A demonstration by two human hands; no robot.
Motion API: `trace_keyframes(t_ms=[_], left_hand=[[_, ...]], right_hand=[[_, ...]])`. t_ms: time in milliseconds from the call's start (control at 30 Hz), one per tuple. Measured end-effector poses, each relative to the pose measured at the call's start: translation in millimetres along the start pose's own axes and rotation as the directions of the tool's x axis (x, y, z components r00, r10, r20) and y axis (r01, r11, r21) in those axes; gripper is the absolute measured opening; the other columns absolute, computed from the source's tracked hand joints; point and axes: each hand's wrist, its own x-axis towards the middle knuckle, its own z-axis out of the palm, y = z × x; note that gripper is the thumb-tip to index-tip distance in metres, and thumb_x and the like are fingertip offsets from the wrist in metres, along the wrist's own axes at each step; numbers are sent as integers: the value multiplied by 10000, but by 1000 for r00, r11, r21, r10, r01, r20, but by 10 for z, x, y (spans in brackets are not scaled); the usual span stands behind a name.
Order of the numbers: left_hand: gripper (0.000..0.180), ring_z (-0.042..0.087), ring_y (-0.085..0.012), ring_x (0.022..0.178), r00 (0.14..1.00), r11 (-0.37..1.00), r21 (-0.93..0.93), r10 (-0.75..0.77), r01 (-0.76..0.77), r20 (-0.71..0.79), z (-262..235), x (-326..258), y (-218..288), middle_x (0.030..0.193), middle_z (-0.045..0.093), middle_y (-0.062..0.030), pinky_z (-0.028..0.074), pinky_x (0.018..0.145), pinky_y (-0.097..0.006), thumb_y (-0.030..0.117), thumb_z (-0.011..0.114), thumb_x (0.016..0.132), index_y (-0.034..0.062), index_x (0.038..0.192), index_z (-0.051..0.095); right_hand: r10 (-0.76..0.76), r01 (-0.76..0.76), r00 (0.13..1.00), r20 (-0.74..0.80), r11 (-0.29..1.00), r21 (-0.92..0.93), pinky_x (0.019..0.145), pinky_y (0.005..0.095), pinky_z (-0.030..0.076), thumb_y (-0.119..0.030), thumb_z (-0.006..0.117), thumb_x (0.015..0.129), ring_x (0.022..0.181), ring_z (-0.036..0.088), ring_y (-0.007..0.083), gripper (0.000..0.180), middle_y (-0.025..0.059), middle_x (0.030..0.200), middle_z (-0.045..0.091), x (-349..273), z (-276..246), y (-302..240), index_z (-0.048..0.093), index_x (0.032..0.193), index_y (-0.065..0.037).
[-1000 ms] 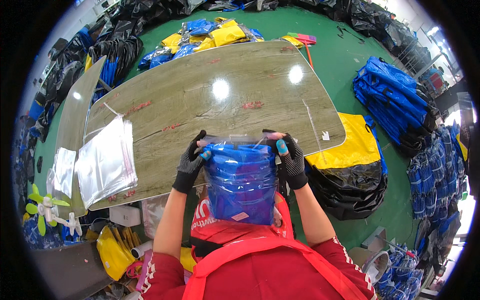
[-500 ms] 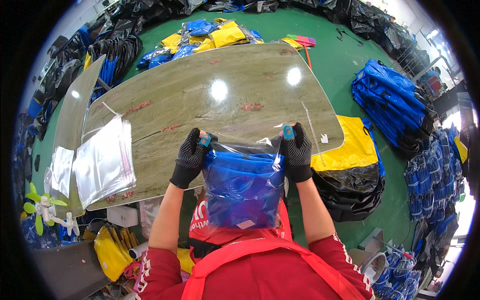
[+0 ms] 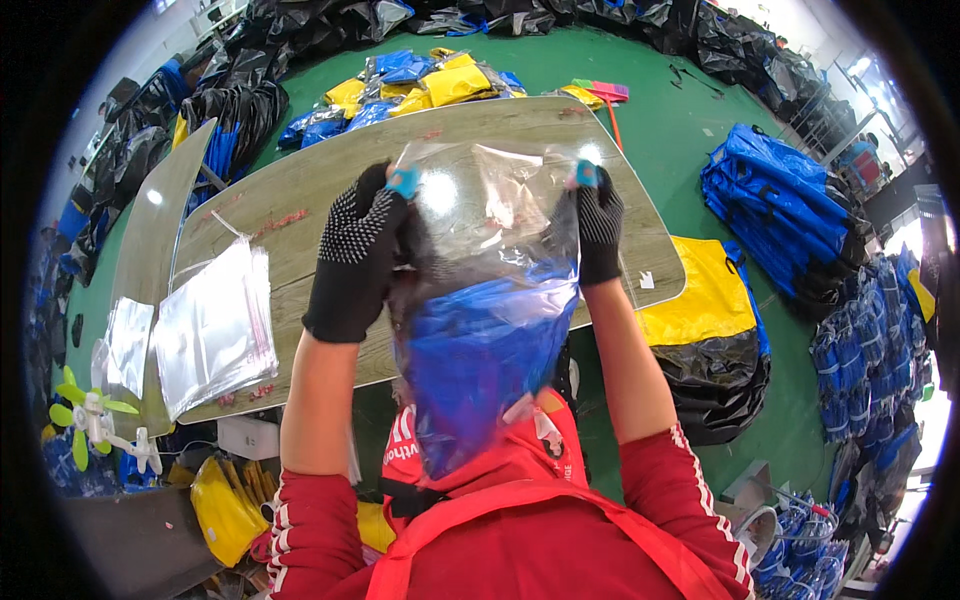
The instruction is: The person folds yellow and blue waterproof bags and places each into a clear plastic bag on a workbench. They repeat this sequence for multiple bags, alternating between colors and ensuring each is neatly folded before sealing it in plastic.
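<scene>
Both gloved hands, left hand [image 3: 358,260] and right hand [image 3: 598,228], pinch the clear plastic bag's [image 3: 490,250] top corners. Folded blue item [image 3: 480,360] hangs inside, above the counter [image 3: 300,200].

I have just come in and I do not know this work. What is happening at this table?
A person in black dotted gloves holds a clear plastic bag up by its top corners, the left hand on one, the right hand on the other. A folded blue item sits low inside the bag. A stack of empty clear bags lies on the wood-patterned table to the left.
</scene>
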Motion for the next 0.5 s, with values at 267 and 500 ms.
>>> trace_keyframes(t_ms=[267, 500], left_hand=[[978, 511, -251, 1234, 571, 496, 283, 722, -821, 391, 226, -166, -244, 1303, 541, -139, 387, 1052, -386, 444, 797, 746, 10, 1467, 299], [726, 588, -184, 1015, 895, 951, -156, -184, 267, 406, -217, -367, -1458, 1152, 618, -94, 487, 878, -329, 341, 809, 731, 15, 1309, 513]], right_hand=[[-88, -486, 741, 666, 614, 622, 687, 317, 474, -266, 574, 957, 797, 560, 140, 222, 69, 934, 596, -55, 470, 255, 572, 964, -44], [-123, -196, 838, 531, 841, 505, 857, 356, 495, -307, 596, 931, 1026, 588, 209, 368, 103, 1141, 585, -488, 636, 527, 497, 1205, -84]])
